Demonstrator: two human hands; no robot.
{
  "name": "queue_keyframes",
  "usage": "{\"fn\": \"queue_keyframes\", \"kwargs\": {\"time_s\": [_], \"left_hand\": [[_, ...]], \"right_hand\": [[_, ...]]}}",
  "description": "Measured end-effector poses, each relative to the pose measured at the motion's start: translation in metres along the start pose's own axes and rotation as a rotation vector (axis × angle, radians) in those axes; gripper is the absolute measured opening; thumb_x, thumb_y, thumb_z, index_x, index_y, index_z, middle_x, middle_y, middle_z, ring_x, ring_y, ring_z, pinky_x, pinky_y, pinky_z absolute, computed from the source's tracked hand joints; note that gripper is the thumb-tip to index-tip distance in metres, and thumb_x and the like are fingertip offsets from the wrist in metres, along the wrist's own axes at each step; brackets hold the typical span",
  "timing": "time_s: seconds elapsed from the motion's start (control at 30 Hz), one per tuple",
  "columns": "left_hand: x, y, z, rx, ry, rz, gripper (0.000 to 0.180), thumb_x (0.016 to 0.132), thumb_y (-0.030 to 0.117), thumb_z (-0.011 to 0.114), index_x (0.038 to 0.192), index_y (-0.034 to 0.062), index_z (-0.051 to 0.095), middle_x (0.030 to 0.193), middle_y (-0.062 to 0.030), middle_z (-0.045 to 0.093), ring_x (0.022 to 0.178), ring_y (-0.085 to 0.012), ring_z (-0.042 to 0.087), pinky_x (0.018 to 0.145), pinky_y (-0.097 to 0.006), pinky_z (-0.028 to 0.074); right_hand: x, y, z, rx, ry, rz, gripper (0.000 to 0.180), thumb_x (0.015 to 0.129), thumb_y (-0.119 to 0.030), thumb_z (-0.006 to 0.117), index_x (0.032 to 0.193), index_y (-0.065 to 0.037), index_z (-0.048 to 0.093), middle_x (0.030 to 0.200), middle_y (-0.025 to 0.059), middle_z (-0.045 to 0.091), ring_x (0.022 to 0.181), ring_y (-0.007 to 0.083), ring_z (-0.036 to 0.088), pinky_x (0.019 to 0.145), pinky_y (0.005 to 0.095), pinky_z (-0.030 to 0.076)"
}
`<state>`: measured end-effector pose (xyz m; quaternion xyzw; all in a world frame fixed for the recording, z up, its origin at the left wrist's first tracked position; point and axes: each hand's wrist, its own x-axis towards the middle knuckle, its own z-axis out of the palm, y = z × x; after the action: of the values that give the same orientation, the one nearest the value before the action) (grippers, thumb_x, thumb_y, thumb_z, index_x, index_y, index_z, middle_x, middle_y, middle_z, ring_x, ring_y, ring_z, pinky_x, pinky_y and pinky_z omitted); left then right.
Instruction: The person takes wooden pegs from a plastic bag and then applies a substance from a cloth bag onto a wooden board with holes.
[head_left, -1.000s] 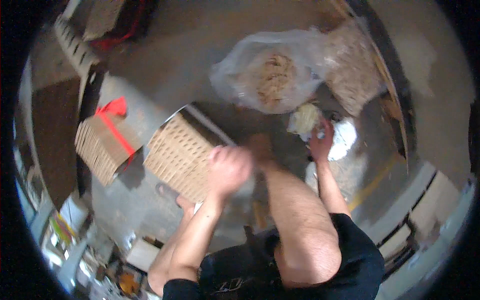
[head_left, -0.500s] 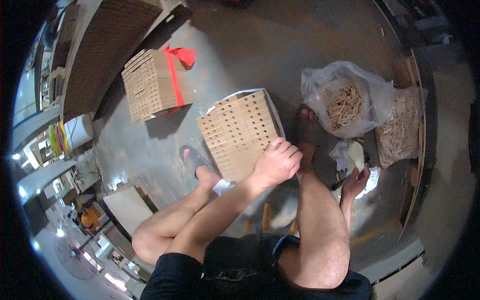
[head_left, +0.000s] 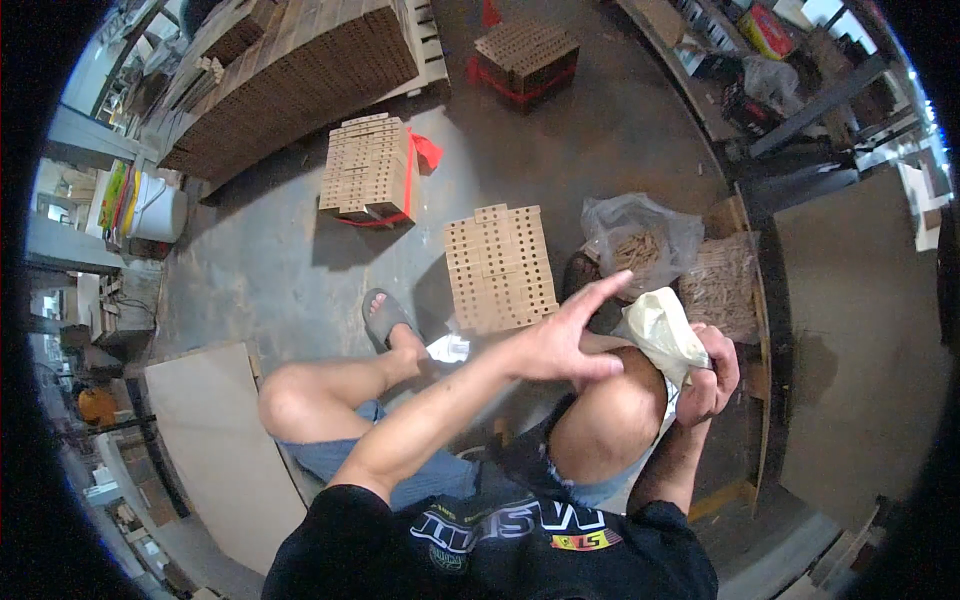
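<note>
I sit on something low with my knees raised over a grey concrete floor. My right hand (head_left: 708, 375) grips a crumpled pale plastic bag (head_left: 662, 332) beside my right knee. My left hand (head_left: 560, 342) reaches across above that knee with its fingers spread, holding nothing, its fingertips close to the bag. Just beyond my knees stands a stack of perforated wooden blocks (head_left: 498, 267). To its right lies a clear plastic bag of small wooden sticks (head_left: 638, 245), and further right a pile of loose sticks (head_left: 722, 287).
A second block stack tied with red ribbon (head_left: 368, 170) stands farther left, a third (head_left: 526, 58) at the back. A long pile of boards (head_left: 290, 75) runs along the back left. A flat pale board (head_left: 215, 440) lies by my left leg. Shelving stands at the right.
The view has swung upward and the floor ahead shows more. My left hand left the block stack and came across over my right knee, fingers spread. My right hand lifted the pale bag.
</note>
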<state>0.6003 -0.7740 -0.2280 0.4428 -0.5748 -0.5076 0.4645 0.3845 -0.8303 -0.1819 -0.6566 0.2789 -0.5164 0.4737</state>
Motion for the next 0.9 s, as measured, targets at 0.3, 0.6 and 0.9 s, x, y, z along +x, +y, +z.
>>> {"fn": "queue_keyframes", "kwargs": {"time_s": [0.3,0.6,0.9], "left_hand": [[-0.084,0.086,0.052,-0.094,0.104,0.100,0.094,0.075,0.014,0.083,0.151,0.0028,0.029,0.148,-0.0152,0.042,0.137,-0.0258,0.041,0.115,-0.038,0.032],[-0.135,0.078,0.033,-0.364,0.580,0.101,0.047,0.081,-0.006,0.068,0.126,-0.0001,0.056,0.116,-0.0085,0.066,0.104,-0.0166,0.064,0.093,-0.033,0.052],[-0.147,0.067,0.036,0.181,0.301,-0.339,0.062,0.083,0.018,0.072,0.137,0.0008,0.047,0.120,-0.0202,0.061,0.117,-0.0355,0.059,0.101,-0.043,0.046]], "right_hand": [[-0.013,-0.104,0.064,0.242,-0.196,0.161,0.023,0.073,-0.020,0.057,0.084,0.000,0.054,0.079,0.0076,0.053,0.074,0.0194,0.048,0.072,0.0326,0.041],[-0.106,-0.025,0.100,0.286,-0.323,0.569,0.070,0.091,-0.017,0.058,0.152,0.000,0.029,0.151,0.0151,0.037,0.142,0.0253,0.032,0.119,0.0398,0.024],[-0.137,-0.019,0.143,0.963,-0.176,0.795,0.086,0.086,-0.058,0.069,0.150,-0.011,0.036,0.141,0.0130,0.053,0.126,0.0271,0.054,0.109,0.0427,0.042]]}}
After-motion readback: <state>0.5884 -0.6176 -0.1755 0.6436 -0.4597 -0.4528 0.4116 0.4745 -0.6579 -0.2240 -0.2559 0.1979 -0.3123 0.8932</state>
